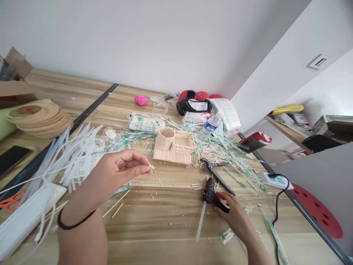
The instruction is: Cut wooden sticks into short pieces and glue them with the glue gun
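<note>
My left hand (125,167) is raised over the table, thumb and forefinger pinched on a small pale piece (151,167), too small to tell its kind. On the right, my right hand (234,213) has its fingers around the handle of a black glue gun (210,191), which rests on the table with a clear glue stick (201,221) sticking out of its back. Beyond both hands stands a model made of thin wooden sticks (172,156), with a round cup and a square tray on a flat base. Garden shears (216,173) lie just beyond the glue gun.
Loose sticks and green-white wrappers (234,162) surround the model. A water bottle (211,127) and pink yarn (141,100) stand behind. At left are clear glue sticks (79,154), orange scissors (12,200) and a phone (13,158). A power strip (277,180) with a black cord lies right.
</note>
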`<state>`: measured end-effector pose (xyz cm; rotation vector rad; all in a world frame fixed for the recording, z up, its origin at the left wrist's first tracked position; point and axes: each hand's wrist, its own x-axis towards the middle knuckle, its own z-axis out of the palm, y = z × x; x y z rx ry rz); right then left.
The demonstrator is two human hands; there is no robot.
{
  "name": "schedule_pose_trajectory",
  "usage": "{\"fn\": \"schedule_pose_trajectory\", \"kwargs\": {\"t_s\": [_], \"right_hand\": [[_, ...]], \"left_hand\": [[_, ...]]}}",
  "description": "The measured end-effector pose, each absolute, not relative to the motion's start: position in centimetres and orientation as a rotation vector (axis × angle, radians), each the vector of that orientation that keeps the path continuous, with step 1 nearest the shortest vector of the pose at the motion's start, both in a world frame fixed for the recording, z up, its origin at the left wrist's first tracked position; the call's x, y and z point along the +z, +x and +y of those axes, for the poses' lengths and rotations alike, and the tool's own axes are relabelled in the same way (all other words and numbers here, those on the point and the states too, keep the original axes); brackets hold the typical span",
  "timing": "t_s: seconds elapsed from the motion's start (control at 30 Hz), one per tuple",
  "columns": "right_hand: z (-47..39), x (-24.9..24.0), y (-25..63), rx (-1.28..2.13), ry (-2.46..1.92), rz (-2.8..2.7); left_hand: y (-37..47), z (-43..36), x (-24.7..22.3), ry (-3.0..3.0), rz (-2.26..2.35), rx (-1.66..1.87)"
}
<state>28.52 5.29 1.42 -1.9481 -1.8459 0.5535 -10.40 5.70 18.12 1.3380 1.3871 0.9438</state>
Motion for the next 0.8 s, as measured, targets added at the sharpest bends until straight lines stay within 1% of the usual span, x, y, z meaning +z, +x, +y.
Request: {"fn": "schedule_pose_trajectory", "kwargs": {"t_s": [0.17, 0.3, 0.43, 0.53, 0.63, 0.8], "right_hand": [[6.1, 3.8, 26.1, 0.483, -1.896, -1.851], [6.9, 4.9, 20.6, 0.609, -1.748, -1.956], [8.2, 3.9, 13.9, 0.785, -1.627, -2.107], [9.5, 2.2, 10.2, 0.855, -1.640, -2.192], [10.4, 1.2, 8.3, 0.865, -1.707, -2.235], [10.6, 1.2, 7.7, 0.866, -1.781, -2.258]], "left_hand": [[-10.5, 5.9, 17.8, 1.374, 1.484, 0.926], [-10.5, 5.9, 17.7, 1.398, 1.440, 0.947], [-10.6, 5.8, 17.6, 1.403, 1.418, 0.944], [-10.7, 5.7, 17.5, 1.432, 1.395, 0.935], [-11.0, 5.6, 17.5, 1.452, 1.390, 0.932], [-11.2, 5.7, 17.5, 1.426, 1.374, 0.940]]}}
